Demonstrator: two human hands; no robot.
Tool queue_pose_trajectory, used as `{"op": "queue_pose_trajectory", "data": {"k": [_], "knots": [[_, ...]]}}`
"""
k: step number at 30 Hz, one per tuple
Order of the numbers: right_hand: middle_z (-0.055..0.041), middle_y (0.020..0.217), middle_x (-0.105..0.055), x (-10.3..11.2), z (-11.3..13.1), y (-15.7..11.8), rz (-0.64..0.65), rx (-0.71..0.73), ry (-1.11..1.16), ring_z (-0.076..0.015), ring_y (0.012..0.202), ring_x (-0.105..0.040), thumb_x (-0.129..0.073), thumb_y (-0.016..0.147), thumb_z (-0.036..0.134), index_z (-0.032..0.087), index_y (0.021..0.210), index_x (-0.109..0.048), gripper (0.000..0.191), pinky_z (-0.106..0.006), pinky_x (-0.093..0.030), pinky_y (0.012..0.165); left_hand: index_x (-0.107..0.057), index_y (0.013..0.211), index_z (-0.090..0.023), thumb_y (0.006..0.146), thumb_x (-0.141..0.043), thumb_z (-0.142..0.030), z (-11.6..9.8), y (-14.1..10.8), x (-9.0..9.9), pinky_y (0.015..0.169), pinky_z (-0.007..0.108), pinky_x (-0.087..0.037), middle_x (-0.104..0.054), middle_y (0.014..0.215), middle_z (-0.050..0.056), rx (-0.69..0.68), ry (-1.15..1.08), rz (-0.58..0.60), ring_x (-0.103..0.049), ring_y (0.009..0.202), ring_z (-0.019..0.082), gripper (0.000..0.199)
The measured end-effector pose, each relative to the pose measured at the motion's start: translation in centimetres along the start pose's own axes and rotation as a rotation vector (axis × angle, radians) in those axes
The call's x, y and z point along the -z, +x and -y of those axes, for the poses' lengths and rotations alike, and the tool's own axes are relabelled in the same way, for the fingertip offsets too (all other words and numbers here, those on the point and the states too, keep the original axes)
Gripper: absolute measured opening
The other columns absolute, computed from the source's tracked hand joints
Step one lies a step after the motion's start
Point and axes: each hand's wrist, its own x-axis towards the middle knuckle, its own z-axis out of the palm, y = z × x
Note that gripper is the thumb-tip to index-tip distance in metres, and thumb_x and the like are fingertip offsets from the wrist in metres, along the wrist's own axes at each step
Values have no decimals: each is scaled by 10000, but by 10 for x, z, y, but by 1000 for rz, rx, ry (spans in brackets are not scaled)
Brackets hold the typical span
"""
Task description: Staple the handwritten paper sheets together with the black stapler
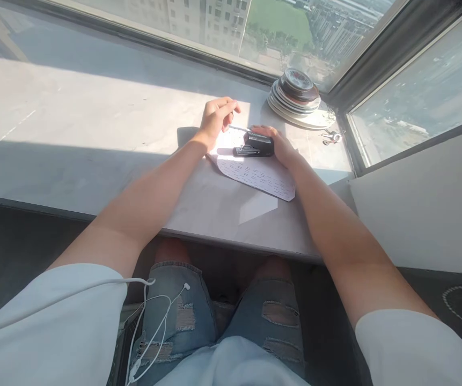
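Observation:
My right hand (pixel 277 142) is wrapped over the back end of a black stapler (pixel 257 145), with its fingertips reaching along the far side. The stapler rests on printed paper (pixel 255 174), whose rounded near edge is lifted slightly off the sill and casts a shadow. To the left, my left hand (pixel 218 119) hovers over the far left part of the paper, fingers loosely bent and apart, with nothing visible in them. A thin pale strip lies between the two hands; I cannot tell whether it is a paper edge or a separate object.
A stack of plates (pixel 295 99) stands in the window corner, with small metal items (pixel 332 138) beside it. The pale stone sill (pixel 94 123) runs left along the window. A white cable (pixel 146 321) hangs over my lap below the sill's front edge.

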Motion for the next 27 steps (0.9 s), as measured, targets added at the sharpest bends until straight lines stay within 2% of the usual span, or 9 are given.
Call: {"op": "queue_pose_trajectory", "data": {"k": [3, 5, 8, 11, 13, 15, 20, 24, 27], "knots": [[61, 1529, -672, -18, 4, 20, 54, 33, 33, -323, 1610, -433, -257, 998, 864, 373, 1311, -801, 796, -554, -204, 1404, -594, 767, -244, 1016, -606, -673, 2, 3, 4, 549, 329, -366, -430, 625, 6, -19, 60, -98, -450, 577, 170, 496], [64, 1523, -677, -25, 7, 27, 67, 34, 21, -321, 1601, -450, -253, 996, 873, 374, 1309, -803, 806, -534, -191, 1411, -569, 763, -253, 1052, -562, -664, 2, 5, 6, 592, 324, -380, -403, 608, -5, -12, 145, -157, -458, 632, 171, 503], [75, 1512, -684, -28, 12, 30, 79, 33, 16, -322, 1587, -471, -265, 990, 891, 392, 1295, -803, 794, -538, -195, 1411, -557, 751, -262, 1080, -552, -523, 4, 6, 6, 635, 322, -382, -395, 586, -17, 28, 276, -194, -453, 685, 169, 420], [78, 1513, -681, -26, 18, 28, 84, 32, 10, -326, 1596, -458, -290, 985, 896, 399, 1292, -798, 773, -554, -187, 1413, -564, 713, -260, 1043, -556, -325, 7, 7, 6, 651, 329, -367, -395, 578, -32, 44, 341, -204, -401, 655, 157, 336], [78, 1517, -678, -25, 20, 27, 93, 25, 1, -328, 1602, -446, -316, 972, 904, 400, 1301, -790, 767, -556, -172, 1417, -559, 690, -258, 1023, -556, -272, 8, 7, 6, 664, 323, -366, -383, 570, -40, 43, 358, -194, -374, 637, 148, 333], [85, 1523, -673, -24, 22, 26, 104, 23, -5, -329, 1597, -454, -340, 955, 918, 415, 1318, -777, 759, -560, -168, 1420, -543, 671, -268, 1014, -578, -331, 6, 6, 5, 647, 331, -362, -380, 559, -35, 40, 363, -185, -392, 634, 159, 351], [65, 1530, -671, -19, 27, 16, 111, 29, -7, -373, 1582, -464, -311, 975, 892, 418, 1378, -755, 764, -600, -195, 1406, -497, 684, -297, 969, -606, -623, -8, -1, 2, 591, 372, -372, -389, 532, -8, 76, 401, -159, -535, 679, 221, 447], [88, 1597, -611, -13, 30, 2, 108, 20, -6, -381, 1601, -429, -260, 981, 878, 422, 1383, -742, 776, -600, -177, 1411, -532, 773, -304, 1034, -492, -742, -10, -3, 1, 695, 360, -467, -471, 563, -7, 108, 446, -102, -570, 785, 202, 511], [105, 1649, -552, -8, 29, -8, 109, -14, 4, -356, 1621, -400, -246, 986, 861, 411, 1403, -718, 775, -573, -155, 1422, -573, 876, -297, 1105, -374, -728, -5, -1, 3, 841, 393, -550, -667, 785, 10, 66, 465, -63, -594, 877, 187, 527]]}}
